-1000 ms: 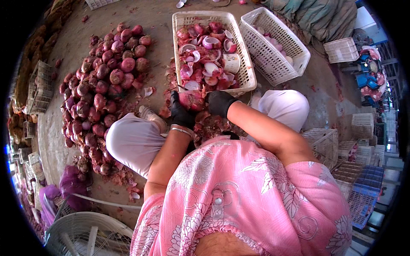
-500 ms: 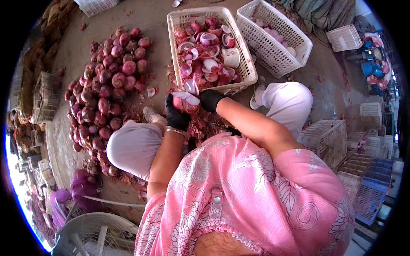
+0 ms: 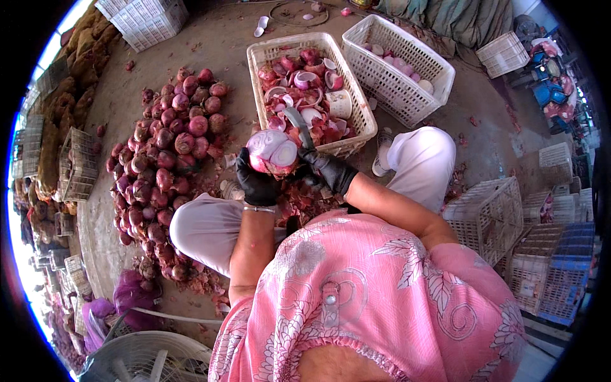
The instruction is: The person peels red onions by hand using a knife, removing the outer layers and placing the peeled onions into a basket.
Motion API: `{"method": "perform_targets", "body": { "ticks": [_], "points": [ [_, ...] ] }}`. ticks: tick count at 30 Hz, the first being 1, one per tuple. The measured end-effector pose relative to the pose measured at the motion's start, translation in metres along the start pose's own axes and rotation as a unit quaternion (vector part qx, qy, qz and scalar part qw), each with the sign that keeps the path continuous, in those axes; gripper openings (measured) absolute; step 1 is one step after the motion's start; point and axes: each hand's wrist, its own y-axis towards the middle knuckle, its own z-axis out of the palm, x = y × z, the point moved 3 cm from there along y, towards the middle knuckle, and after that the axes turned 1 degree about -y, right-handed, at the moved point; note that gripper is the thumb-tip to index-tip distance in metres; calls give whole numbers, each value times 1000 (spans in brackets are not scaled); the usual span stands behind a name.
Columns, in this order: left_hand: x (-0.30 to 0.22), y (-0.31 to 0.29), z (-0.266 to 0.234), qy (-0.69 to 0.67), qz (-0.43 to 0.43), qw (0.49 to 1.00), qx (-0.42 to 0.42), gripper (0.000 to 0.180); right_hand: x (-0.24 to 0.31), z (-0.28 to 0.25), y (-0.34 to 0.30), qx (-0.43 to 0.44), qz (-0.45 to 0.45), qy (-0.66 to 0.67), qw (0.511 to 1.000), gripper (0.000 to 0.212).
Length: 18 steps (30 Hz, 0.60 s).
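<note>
My left hand (image 3: 256,181), in a black glove, is closed round a large red onion (image 3: 264,146). The onion is partly peeled, and a pale cut face with rings points toward the right. My right hand (image 3: 330,169), also gloved in black, grips a knife whose curved grey blade (image 3: 298,125) sticks up and away beside the onion. The knife's handle is hidden in my fingers. Just beyond my hands stands a cream crate (image 3: 349,146) holding onion skins, cut rings and a white cup (image 3: 339,104).
A heap of unpeeled red onions (image 3: 162,143) covers the floor to the left. Beyond on the right, a white crate (image 3: 375,79) contains peeled onions. Loose skins (image 3: 305,200) lie between my legs. A fan (image 3: 149,356) stands at lower left, and stacked crates (image 3: 487,213) are on the right.
My left hand has turned the onion, so its pale peeled side and cut rings show. My right hand has drawn back slightly, and the knife blade is now visible.
</note>
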Motion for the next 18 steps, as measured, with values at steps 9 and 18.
{"method": "perform_targets", "body": {
  "ticks": [9,18],
  "points": [
    [4,-24,-29,111,-84,990,-10,48,50,34,-13,-47,-445,-563,695,30],
    [22,10,-60,-67,-171,977,110,67,13,38,-8,-23,-374,-682,628,38]
  ]
}}
